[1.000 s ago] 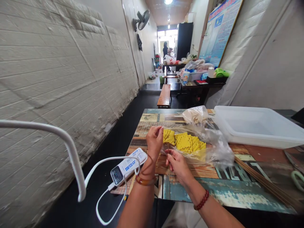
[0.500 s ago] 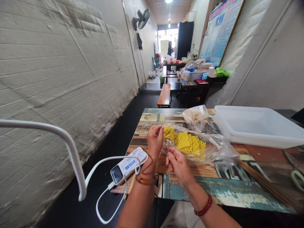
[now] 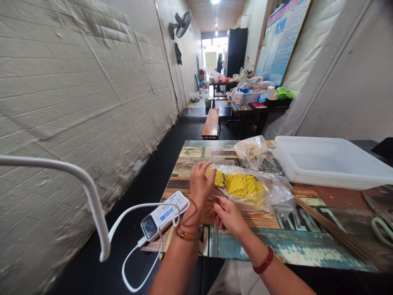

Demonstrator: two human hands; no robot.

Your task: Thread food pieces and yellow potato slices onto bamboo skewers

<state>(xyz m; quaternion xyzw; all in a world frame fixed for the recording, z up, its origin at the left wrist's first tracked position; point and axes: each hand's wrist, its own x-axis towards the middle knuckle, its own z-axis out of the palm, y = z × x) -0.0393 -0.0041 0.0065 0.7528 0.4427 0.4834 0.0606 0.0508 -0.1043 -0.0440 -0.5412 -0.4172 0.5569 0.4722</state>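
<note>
My left hand (image 3: 201, 182) is curled around the left end of a yellow, cross-scored food piece (image 3: 219, 178), with yellow showing between fingers and thumb. Just below and to the right, my right hand (image 3: 229, 214) pinches a thin wooden skewer, mostly hidden by the fingers. Whether the skewer's tip is inside the piece, I cannot tell. More yellow scored pieces (image 3: 244, 185) lie overlapped in a clear plastic bag (image 3: 278, 194), right beside both hands.
Behind the bag sits another plastic bag with pale contents (image 3: 251, 149). A white tub (image 3: 310, 180) stands at right, near loose skewers (image 3: 334, 229) and scissors (image 3: 380, 227). A corded white power bank (image 3: 164, 215) is left of my forearm. A person (image 3: 220, 63) stands far back.
My left thumb has spread from the fingertips and the hand covers more of the yellow piece. My right hand has shifted slightly down, and less of the skewer shows.
</note>
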